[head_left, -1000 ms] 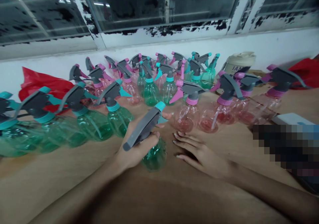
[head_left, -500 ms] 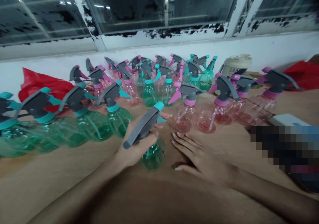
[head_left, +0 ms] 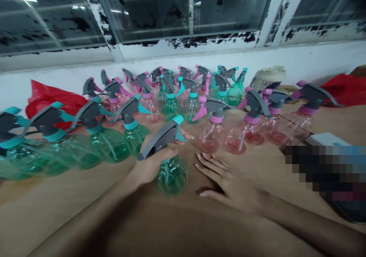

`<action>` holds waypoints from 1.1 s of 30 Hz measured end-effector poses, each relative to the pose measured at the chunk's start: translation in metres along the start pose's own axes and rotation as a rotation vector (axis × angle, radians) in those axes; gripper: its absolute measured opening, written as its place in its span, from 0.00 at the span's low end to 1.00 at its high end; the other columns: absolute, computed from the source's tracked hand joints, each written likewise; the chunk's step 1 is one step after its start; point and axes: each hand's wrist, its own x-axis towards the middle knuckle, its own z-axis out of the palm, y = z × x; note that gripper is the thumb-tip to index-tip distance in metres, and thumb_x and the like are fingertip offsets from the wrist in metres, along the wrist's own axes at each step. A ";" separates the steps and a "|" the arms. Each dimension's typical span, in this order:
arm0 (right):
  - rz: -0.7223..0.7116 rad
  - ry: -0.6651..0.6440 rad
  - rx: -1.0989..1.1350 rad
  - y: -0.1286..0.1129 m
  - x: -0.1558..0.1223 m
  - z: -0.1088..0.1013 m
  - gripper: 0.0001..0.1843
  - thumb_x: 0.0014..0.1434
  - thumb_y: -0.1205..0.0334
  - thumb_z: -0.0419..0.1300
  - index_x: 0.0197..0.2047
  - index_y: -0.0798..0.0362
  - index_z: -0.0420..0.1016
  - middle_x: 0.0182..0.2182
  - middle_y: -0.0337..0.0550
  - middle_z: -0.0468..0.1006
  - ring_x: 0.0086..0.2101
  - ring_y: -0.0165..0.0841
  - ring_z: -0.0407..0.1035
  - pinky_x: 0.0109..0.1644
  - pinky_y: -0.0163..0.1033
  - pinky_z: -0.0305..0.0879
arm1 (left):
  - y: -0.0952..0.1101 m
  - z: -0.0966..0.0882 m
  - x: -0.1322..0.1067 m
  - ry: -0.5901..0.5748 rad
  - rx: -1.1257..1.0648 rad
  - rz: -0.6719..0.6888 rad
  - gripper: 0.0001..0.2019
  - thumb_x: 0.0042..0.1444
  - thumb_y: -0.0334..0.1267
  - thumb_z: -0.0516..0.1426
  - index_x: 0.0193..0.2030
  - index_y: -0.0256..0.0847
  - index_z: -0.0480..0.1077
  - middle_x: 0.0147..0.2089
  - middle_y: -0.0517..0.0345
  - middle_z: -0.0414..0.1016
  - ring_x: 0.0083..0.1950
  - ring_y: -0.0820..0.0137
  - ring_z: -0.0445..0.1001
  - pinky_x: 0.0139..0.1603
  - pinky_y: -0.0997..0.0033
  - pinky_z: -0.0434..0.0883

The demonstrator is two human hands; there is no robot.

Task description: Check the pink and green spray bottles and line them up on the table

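My left hand (head_left: 151, 162) is wrapped round the neck of a green spray bottle (head_left: 172, 177) with a grey and teal trigger head. The bottle stands roughly upright over the tabletop (head_left: 160, 226); whether its base touches the wood I cannot tell. Its nozzle points away and to the right. My right hand (head_left: 225, 177) lies flat, palm down, on the table with the fingers spread, just right of that bottle and holding nothing. Beyond its fingertips stands a pink spray bottle (head_left: 210, 139). Left of my left hand is another green spray bottle (head_left: 137, 135).
A row of green bottles (head_left: 107, 144) runs left, pink bottles (head_left: 254, 131) stand right, and several more crowd the wall. Red plastic bags (head_left: 54, 101) lie at both sides. A cream tub (head_left: 267, 78) is at the back; a white box (head_left: 328, 141) sits right.
My left hand and the green bottle in it have shifted slightly left. My right hand stays flat in nearly the same spot. The view has tilted a little.
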 end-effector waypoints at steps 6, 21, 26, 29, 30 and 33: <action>-0.010 0.039 0.044 0.002 0.000 0.002 0.36 0.62 0.42 0.49 0.67 0.53 0.52 0.67 0.46 0.52 0.66 0.39 0.43 0.68 0.53 0.47 | -0.006 -0.001 -0.011 -0.039 0.013 0.007 0.09 0.49 0.40 0.54 0.36 0.45 0.73 0.30 0.61 0.75 0.34 0.64 0.75 0.40 0.63 0.72; -0.003 0.030 0.092 0.009 -0.001 0.007 0.35 0.62 0.43 0.52 0.68 0.49 0.51 0.67 0.44 0.52 0.66 0.41 0.43 0.67 0.55 0.47 | -0.003 0.011 -0.011 0.098 0.109 0.036 0.11 0.52 0.39 0.54 0.40 0.48 0.75 0.33 0.60 0.80 0.42 0.62 0.79 0.48 0.63 0.73; 0.002 0.040 0.092 0.008 -0.001 0.007 0.34 0.62 0.44 0.52 0.67 0.48 0.52 0.67 0.44 0.54 0.66 0.41 0.45 0.67 0.56 0.49 | 0.002 0.013 -0.011 0.105 0.094 0.039 0.13 0.52 0.37 0.52 0.40 0.47 0.75 0.29 0.61 0.79 0.43 0.62 0.79 0.49 0.63 0.73; -0.002 0.039 0.087 0.009 0.000 0.008 0.35 0.62 0.44 0.52 0.68 0.48 0.51 0.67 0.44 0.53 0.66 0.41 0.45 0.67 0.55 0.49 | 0.002 0.013 -0.009 0.107 0.077 0.041 0.13 0.51 0.37 0.53 0.42 0.47 0.75 0.33 0.59 0.80 0.42 0.62 0.79 0.48 0.63 0.74; -0.007 0.042 0.091 0.010 0.000 0.008 0.35 0.62 0.44 0.52 0.68 0.48 0.51 0.67 0.44 0.53 0.66 0.41 0.45 0.67 0.55 0.49 | 0.002 0.013 -0.009 0.107 0.074 0.039 0.14 0.50 0.37 0.53 0.42 0.46 0.75 0.34 0.59 0.80 0.42 0.62 0.79 0.47 0.64 0.74; -0.012 0.047 0.104 0.011 0.000 0.009 0.35 0.62 0.44 0.52 0.68 0.48 0.51 0.67 0.44 0.53 0.66 0.41 0.45 0.67 0.55 0.48 | 0.001 0.012 -0.008 0.091 0.082 0.028 0.15 0.50 0.37 0.53 0.43 0.46 0.75 0.34 0.59 0.80 0.42 0.62 0.79 0.45 0.63 0.75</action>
